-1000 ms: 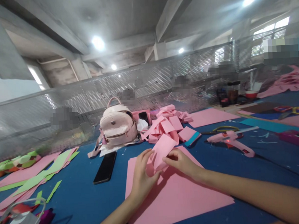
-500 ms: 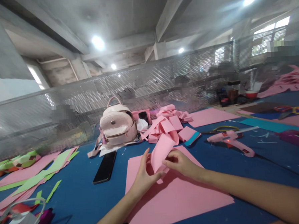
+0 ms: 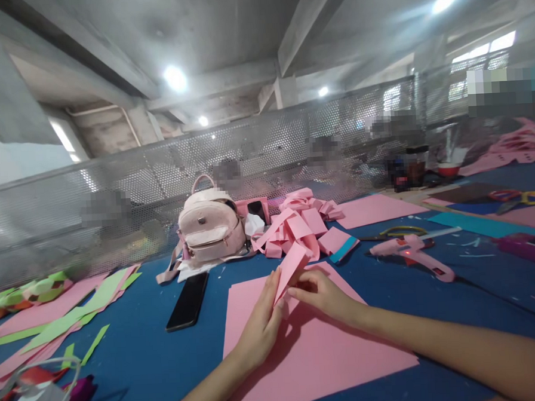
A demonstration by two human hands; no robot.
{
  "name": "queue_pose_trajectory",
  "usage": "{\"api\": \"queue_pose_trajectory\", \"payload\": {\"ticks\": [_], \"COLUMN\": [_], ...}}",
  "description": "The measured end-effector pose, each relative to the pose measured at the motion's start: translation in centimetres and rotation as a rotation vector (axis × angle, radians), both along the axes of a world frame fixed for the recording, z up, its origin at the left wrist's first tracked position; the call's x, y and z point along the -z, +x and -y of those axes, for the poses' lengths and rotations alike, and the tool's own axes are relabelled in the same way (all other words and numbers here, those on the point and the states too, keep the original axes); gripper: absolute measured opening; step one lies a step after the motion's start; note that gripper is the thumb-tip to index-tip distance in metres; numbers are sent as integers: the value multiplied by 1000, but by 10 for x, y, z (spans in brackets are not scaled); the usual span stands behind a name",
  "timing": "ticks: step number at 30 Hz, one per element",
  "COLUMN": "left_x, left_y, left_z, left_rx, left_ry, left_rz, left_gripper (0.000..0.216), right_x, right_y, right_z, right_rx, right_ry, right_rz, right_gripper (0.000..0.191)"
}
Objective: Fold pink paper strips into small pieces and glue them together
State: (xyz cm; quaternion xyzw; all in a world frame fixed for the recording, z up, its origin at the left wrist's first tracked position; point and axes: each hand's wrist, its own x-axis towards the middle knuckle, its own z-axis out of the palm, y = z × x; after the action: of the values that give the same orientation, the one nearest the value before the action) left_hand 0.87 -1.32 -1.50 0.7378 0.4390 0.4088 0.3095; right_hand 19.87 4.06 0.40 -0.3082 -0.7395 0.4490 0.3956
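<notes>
Both my hands hold a small pink paper piece (image 3: 291, 268) upright above a large pink sheet (image 3: 320, 347) on the blue table (image 3: 136, 357). My left hand (image 3: 260, 326) presses the piece from the left, fingers together along its side. From the right, my right hand (image 3: 319, 293) pinches its lower edge. The paper is folded narrow, its tip pointing up and right.
A black phone (image 3: 187, 300) lies left of the sheet. Behind stand a pink backpack (image 3: 210, 227) and a heap of pink paper strips (image 3: 300, 226). A pink glue gun (image 3: 411, 253) and scissors (image 3: 401, 232) lie right. Green and pink scraps (image 3: 62, 310) lie at the left.
The pink piece has been folded narrower between my hands. My left hand's fingers moved up along its side, and my right hand shifted slightly left.
</notes>
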Motion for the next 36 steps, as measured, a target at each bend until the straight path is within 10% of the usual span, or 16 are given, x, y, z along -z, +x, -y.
{"api": "queue_pose_trajectory", "payload": {"ticks": [36], "left_x": [-16], "left_y": [12], "left_z": [3], "left_rx": [-259], "left_ry": [543], "left_rz": [-76], "left_gripper": [9], "right_x": [4], "right_y": [-9], "right_z": [15], "right_rx": [78], "right_ry": [21], "right_rz": [-96], "right_gripper": [22]}}
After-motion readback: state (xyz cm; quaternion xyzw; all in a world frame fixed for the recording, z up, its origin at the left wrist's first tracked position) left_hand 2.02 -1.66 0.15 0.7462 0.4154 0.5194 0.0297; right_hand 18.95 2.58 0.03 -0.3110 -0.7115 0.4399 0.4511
